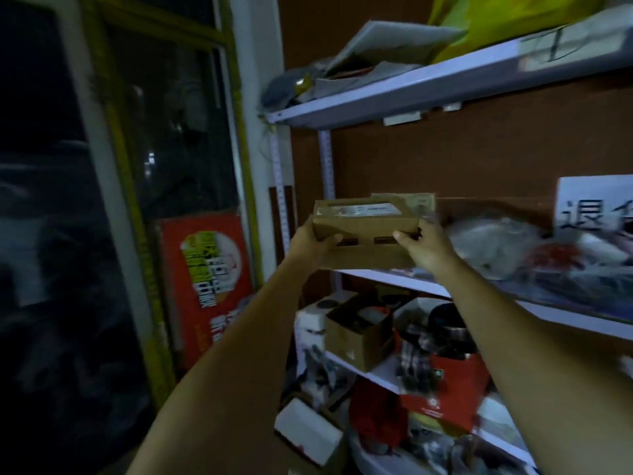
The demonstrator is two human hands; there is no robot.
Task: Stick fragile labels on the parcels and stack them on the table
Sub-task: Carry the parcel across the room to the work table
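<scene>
A brown cardboard parcel (366, 224) with a white shipping label on its top sits at the left end of the middle shelf (394, 277). My left hand (308, 246) grips its left end, thumb on the front face. My right hand (428, 250) grips its right end, thumb on the front too. Both arms reach up and forward from the bottom of the view. A second brown box (419, 202) stands right behind the parcel. No fragile label or table is in view.
White shelving fills the right side: grey bags and a yellow bag (507, 22) on top, plastic-wrapped packets (496, 245) and a white sign (596, 207) on the middle shelf, open boxes (356, 334) and clutter below. A dark window and a red poster (205, 282) are at left.
</scene>
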